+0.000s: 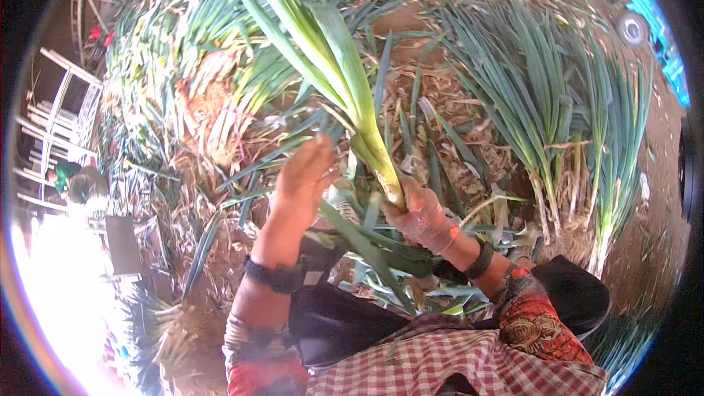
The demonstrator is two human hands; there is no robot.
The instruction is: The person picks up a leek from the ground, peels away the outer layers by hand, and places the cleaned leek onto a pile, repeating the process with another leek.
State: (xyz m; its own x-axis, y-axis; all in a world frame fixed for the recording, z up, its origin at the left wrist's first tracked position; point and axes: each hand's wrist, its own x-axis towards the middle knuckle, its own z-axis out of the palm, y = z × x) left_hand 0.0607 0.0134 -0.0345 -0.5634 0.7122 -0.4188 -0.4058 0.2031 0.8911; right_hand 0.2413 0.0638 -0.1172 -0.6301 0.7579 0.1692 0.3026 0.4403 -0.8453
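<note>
A single leek (369, 132) with broad green leaves and a pale stalk slants up and to the left in front of me. My right hand (423, 216) is closed round its white lower end. Just left of the stalk, my left hand (306, 172) is raised with its fingers stretched out, slightly blurred, holding nothing I can see. Loose green leaves (385, 253) lie below the two hands, over my lap and the ground between my knees.
To the right stand bunches of leeks (546, 117), roots toward me. A big leek pile (191, 51) spreads at the far left, with more leeks (172, 326) at the lower left. Dry leaf scraps cover the ground. A white metal frame (62, 114) and a blue wheeled vehicle (649, 22) stand at the edges.
</note>
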